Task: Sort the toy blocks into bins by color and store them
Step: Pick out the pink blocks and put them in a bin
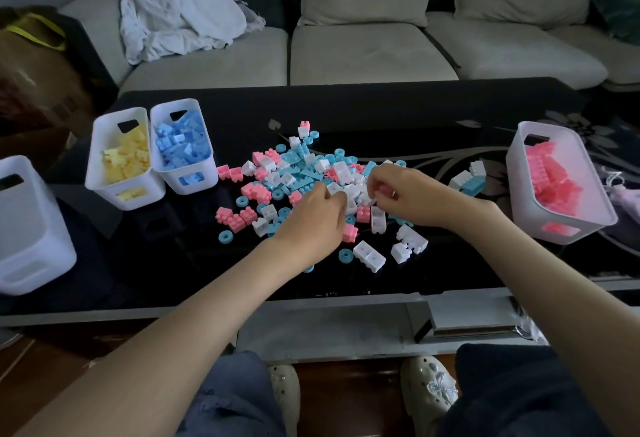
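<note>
Both our hands are down in the loose pile of pink, white and blue plastic toy blocks (294, 177) on the glossy black tabletop (381, 114).
Our left hand (311, 218) and right hand (405, 194) curl their fingers among white blocks mid-pile; we cannot tell whether either holds one. The white plastic bin of yellow blocks (104, 191) and the white bin of blue blocks (175, 184) stand at left, and the white bin of pink blocks (519, 201) stands at right.

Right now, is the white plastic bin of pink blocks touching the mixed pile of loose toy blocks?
Apart. The head view shows bare black tabletop between the white plastic bin of pink blocks and the mixed pile.
</note>
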### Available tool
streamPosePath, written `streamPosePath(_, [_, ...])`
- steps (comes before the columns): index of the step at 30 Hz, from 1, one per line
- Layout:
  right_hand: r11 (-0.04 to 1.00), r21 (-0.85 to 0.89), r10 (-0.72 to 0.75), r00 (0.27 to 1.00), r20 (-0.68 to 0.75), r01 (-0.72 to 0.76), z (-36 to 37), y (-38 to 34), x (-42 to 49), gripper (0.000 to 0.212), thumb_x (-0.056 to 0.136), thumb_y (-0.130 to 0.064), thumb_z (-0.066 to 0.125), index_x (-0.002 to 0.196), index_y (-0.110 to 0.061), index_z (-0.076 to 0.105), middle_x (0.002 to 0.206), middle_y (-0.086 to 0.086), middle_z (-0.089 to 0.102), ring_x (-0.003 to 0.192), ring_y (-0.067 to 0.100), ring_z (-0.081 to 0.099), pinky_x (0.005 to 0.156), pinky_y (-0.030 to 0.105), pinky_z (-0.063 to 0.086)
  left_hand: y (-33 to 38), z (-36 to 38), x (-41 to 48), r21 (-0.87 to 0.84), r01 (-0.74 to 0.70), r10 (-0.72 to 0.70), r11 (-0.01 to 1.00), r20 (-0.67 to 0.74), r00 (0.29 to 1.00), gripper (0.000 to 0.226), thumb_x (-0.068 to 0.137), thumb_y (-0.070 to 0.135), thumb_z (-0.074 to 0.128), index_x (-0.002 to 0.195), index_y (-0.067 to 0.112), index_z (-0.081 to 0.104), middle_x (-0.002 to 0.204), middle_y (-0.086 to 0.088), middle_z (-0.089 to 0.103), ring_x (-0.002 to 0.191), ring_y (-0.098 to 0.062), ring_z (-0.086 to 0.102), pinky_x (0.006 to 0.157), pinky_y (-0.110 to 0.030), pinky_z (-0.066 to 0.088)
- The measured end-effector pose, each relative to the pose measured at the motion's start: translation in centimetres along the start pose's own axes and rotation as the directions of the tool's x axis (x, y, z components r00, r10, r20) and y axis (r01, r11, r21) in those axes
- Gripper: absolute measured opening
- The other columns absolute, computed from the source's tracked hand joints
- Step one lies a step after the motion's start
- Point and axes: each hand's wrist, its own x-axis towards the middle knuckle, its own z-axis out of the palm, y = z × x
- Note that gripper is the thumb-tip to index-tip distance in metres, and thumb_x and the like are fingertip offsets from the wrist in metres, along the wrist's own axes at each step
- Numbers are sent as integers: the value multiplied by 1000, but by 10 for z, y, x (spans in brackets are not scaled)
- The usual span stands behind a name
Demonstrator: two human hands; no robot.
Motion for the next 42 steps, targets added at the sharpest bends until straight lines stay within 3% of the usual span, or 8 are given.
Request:
streamPosePath(8, [975, -174, 143, 989, 25, -136, 19, -5, 9, 5, 89, -22, 46, 90, -19, 49, 81, -5, 54, 77, 14, 51, 66, 29, 43, 1, 7, 2, 76, 57, -65, 995, 109, 992, 35, 94, 47, 45, 97, 12, 48, 93, -2, 35, 84, -15, 36, 68, -28, 35])
streamPosePath(15, [947, -294, 159, 984, 76, -130, 35, -11, 15, 11, 89, -27, 50, 83, -18, 47, 86, -1, 51, 82, 20, 52, 61, 31, 40, 4, 8, 2, 52, 19, -24, 998, 106, 994, 27, 92, 36, 55, 100, 10, 56, 90, -1, 35, 81, -17, 38, 64, -28, 29])
streamPosePath(22, [992, -52, 114, 994, -5, -114, 9, -7, 5, 15, 88, -37, 55, 92, -22, 56, 80, -11, 52, 76, 9, 51, 63, 24, 39, 10, 8, 8, 2, 18, -18, 1000, 70, 997, 24, 97, 31, 48, 110, 13, 53, 90, 0, 35, 80, -16, 38, 56, -23, 25])
streamPosePath(27, [990, 33, 138, 984, -113, -135, -23, 7, -25, 14, 87, -35, 60, 93, -23, 57, 72, -8, 54, 66, 5, 51, 56, 18, 36, 29, 9, 18, -93, 44, -39, 995, 56, 998, 11, 98, 24, 44, 99, 13, 47, 89, -2, 36, 74, -20, 42, 56, -27, 30])
streamPosePath(32, [922, 145, 384, 896, -222, -359, -68, 65, -75, 13, 83, -29, 66, 88, -17, 61, 76, -4, 58, 70, 13, 57, 69, 27, 43, 80, 6, 49, -303, 14, -4, 953, 34, 999, 13, 96, 28, 48, 85, 22, 44, 83, 5, 41, 66, -6, 42, 52, -16, 26])
streamPosePath(36, [834, 137, 545, 761, -351, -534, -96, 109, -117, 14, 81, -33, 65, 91, -23, 63, 75, -11, 56, 69, 2, 50, 58, 19, 34, 142, 12, 85, -447, -78, 119, 891, 64, 991, 15, 94, 31, 52, 92, 17, 54, 93, -1, 50, 74, -7, 46, 58, -17, 31])
streamPosePath(38, [798, 126, 588, 714, -380, -590, -100, 121, -128, 18, 81, -31, 65, 97, -23, 63, 77, -12, 54, 70, 8, 49, 57, 23, 32, 169, 20, 104, -450, -111, 159, 886, 69, 985, 15, 93, 30, 54, 92, 15, 54, 94, -1, 48, 77, -10, 46, 59, -17, 32])
streamPosePath(42, [790, 55, 602, 755, -262, -611, -98, 132, -132, 44, 82, -24, 67, 123, -20, 53, 115, 2, 56, 101, 18, 51, 85, 30, 40, 204, 36, 135, -407, -138, 199, 903, 112, 974, 13, 93, 27, 55, 92, 15, 54, 95, -3, 44, 78, -16, 48, 59, -23, 34])
